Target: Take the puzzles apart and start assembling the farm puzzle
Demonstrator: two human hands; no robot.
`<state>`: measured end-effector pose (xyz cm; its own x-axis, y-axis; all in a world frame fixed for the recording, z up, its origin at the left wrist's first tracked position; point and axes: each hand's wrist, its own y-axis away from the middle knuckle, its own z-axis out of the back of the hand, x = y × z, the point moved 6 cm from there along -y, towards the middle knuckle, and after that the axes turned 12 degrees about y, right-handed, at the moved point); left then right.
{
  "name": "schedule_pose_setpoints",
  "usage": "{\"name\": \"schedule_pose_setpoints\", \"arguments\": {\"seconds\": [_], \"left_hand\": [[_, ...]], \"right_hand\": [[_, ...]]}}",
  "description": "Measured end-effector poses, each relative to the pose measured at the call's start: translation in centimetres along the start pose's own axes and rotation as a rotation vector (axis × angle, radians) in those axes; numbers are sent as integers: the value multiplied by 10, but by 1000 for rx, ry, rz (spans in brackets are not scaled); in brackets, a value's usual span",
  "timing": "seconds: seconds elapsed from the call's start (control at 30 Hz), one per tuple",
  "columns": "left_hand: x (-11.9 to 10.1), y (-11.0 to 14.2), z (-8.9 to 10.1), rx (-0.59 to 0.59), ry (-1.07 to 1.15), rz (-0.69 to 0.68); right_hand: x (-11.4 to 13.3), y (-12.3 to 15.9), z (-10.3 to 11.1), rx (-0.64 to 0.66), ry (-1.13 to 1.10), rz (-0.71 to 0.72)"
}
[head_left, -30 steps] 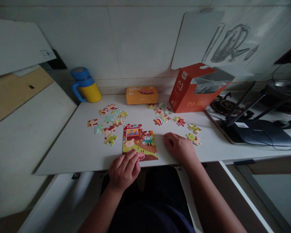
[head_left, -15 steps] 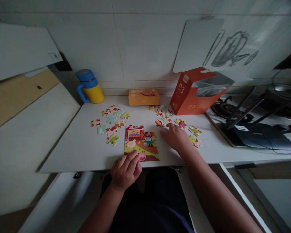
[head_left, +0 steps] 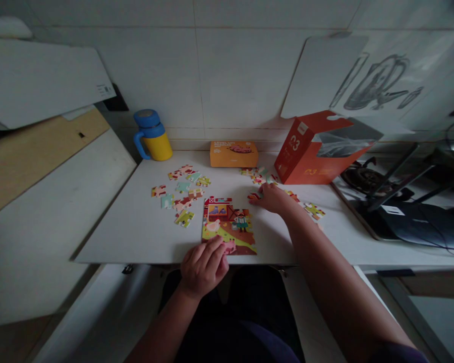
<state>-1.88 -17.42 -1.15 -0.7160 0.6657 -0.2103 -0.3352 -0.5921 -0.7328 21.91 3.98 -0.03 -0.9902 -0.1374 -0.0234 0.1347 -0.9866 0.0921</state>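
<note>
A partly joined farm jigsaw puzzle [head_left: 230, 227] lies near the counter's front edge, with a hen, a farmer and a red barn on it. My left hand [head_left: 205, 263] rests on its lower left edge, fingers laid over the pink pig and hiding part of it. Beyond the puzzle's upper right, my right hand [head_left: 274, 198] has its fingers bent down around a puzzle piece [head_left: 254, 196] with red on it; the fingers partly cover the spot. Loose puzzle pieces [head_left: 182, 187] are scattered left of the puzzle, and several more pieces [head_left: 315, 210] lie on the right.
An orange puzzle box [head_left: 233, 154] stands against the wall. Beside it are a larger red-orange box [head_left: 314, 151] with a window and, at left, a blue-and-yellow mug [head_left: 153, 136]. A gas stove [head_left: 366, 176] and a black router-like device [head_left: 412, 217] occupy the right side of the counter [head_left: 128, 237].
My right hand has moved slightly up and its fingers have closed in over the pieces there. My left hand stays on the puzzle. The whole view has shifted a little.
</note>
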Motion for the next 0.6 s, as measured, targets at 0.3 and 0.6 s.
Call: {"name": "schedule_pose_setpoints", "arguments": {"seconds": [0.3,0.6], "left_hand": [[1,3,-2,11,-12,0],[-1,0,-1,14,-18,9]], "right_hand": [[57,-16,36,-163,-538,204],[84,-26,6,-221,-533,228]]}}
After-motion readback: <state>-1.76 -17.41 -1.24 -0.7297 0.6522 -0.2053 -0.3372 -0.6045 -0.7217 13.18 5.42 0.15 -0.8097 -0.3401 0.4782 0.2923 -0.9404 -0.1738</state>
